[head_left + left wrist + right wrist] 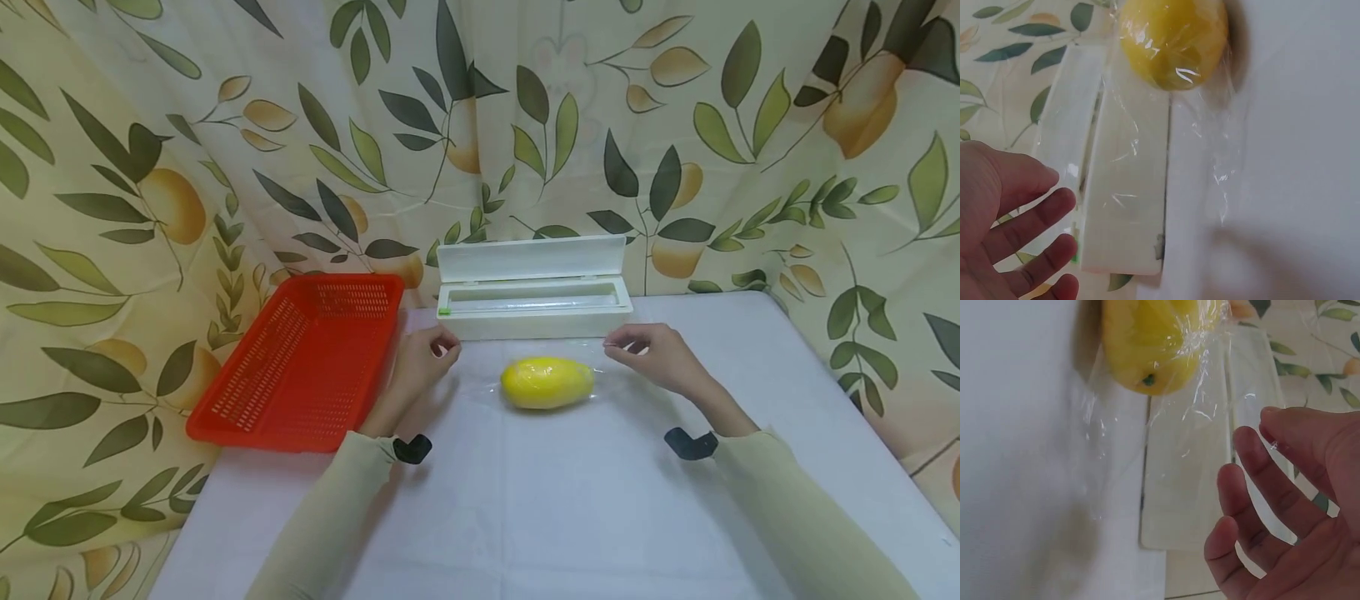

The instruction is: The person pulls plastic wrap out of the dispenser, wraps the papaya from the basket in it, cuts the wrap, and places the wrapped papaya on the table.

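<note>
A yellow, oblong fruit [547, 383], apparently a melon, lies on the white-covered table with clear plastic wrap [1132, 150] around it and spreading to both sides. To its left is my left hand [426, 358], thumb and index fingertips brought together at the wrap's far left edge. My right hand [654, 354] mirrors it on the other side, pinching the wrap's edge; a bit of film glints between thumb and index finger in the right wrist view. Just behind the fruit stands a long white wrap dispenser box [536, 325], its lid [531, 260] raised, a roll visible inside.
A red perforated plastic basket [300, 367] sits at the left of the table, close beside my left forearm. Behind the table hangs a curtain [525, 125] printed with leaves and fruit. A white cloth [555, 508] covers the table.
</note>
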### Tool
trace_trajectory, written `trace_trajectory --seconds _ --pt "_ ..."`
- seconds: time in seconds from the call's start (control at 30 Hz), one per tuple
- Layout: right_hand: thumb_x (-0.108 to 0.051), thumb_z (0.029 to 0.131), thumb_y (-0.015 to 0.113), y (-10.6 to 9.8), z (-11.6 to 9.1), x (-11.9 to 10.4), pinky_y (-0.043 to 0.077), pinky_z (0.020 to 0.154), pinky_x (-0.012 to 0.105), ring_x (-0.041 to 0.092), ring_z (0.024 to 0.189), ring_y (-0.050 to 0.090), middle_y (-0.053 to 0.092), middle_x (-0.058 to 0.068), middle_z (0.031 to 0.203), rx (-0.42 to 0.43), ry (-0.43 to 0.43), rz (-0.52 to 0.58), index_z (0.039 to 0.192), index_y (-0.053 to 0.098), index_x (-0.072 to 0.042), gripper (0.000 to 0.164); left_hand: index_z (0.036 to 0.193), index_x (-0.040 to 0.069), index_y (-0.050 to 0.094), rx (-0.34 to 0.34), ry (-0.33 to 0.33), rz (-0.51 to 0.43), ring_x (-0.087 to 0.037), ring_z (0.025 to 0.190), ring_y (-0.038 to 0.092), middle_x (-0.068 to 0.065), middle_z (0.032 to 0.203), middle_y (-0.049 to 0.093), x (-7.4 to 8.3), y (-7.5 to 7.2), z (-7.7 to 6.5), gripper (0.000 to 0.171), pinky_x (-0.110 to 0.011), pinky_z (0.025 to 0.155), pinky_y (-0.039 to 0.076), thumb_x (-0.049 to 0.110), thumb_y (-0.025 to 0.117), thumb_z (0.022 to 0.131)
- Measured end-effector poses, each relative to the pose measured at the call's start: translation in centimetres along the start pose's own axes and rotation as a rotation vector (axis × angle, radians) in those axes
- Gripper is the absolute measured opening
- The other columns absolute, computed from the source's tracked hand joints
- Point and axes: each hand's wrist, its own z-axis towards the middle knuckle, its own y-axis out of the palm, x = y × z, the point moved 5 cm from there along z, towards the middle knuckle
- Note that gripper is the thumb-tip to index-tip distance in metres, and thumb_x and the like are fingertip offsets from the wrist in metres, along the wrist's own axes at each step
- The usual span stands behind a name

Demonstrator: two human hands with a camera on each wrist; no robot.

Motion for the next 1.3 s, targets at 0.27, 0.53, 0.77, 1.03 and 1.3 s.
trace_trajectory --seconds 0.27,0.53,0.77,1.03,1.3 --pt "-0.019 0.096 0.074 0.4 -1.2 -0.4 0.052 0.080 0.039 0.027 0.094 0.067 0.076 0.008 0.104 0.000 -0.024 0.010 0.110 0.076 -0.006 0.019 0.095 0.007 0.077 0.010 -0.002 -0.022 -0.027 0.081 0.064 -0.005 0.087 0.075 0.2 -0.1 -1.1 0.005 -0.030 0.072 0.053 0.010 0.074 0.093" --pt "-0.020 0.095 0.075 1.2 -2.4 -0.7 0.053 0.077 0.036 0.025 0.092 0.067 0.076 0.007 0.104 0.016 -0.023 0.044 0.111 0.076 -0.008 0.020 0.091 0.008 0.079 0.082 -0.014 -0.083 -0.024 0.076 0.064 -0.001 0.083 0.075 1.6 0.7 -3.0 0.004 -0.031 0.069 0.053 0.011 0.077 0.091" --pt "-0.015 0.092 0.078 3.2 -3.6 -1.7 0.054 0.071 0.031 0.018 0.084 0.066 0.076 0.002 0.100 0.128 -0.091 0.013 0.104 0.078 -0.012 0.012 0.092 0.010 0.081 0.163 0.071 -0.070 -0.024 0.072 0.063 0.000 0.084 0.076 4.2 3.6 -4.6 0.004 -0.027 0.066 0.046 0.008 0.080 0.088" --pt "-0.007 0.088 0.079 5.9 -5.1 -3.1 0.056 0.065 0.033 0.019 0.077 0.070 0.077 0.002 0.092 0.238 -0.183 -0.029 0.098 0.078 -0.010 0.011 0.092 0.008 0.081 0.196 0.153 -0.082 -0.018 0.069 0.062 -0.001 0.083 0.076 7.2 8.5 -6.3 0.006 -0.021 0.062 0.047 0.008 0.081 0.086" --pt "-0.004 0.085 0.082 6.9 -5.6 -3.4 0.058 0.068 0.040 0.025 0.084 0.073 0.078 0.007 0.102 0.266 -0.198 -0.039 0.100 0.079 -0.008 0.016 0.088 0.011 0.082 0.256 0.260 0.074 -0.014 0.082 0.066 0.001 0.090 0.076 8.9 10.3 -6.8 0.005 -0.024 0.072 0.055 0.010 0.084 0.084"
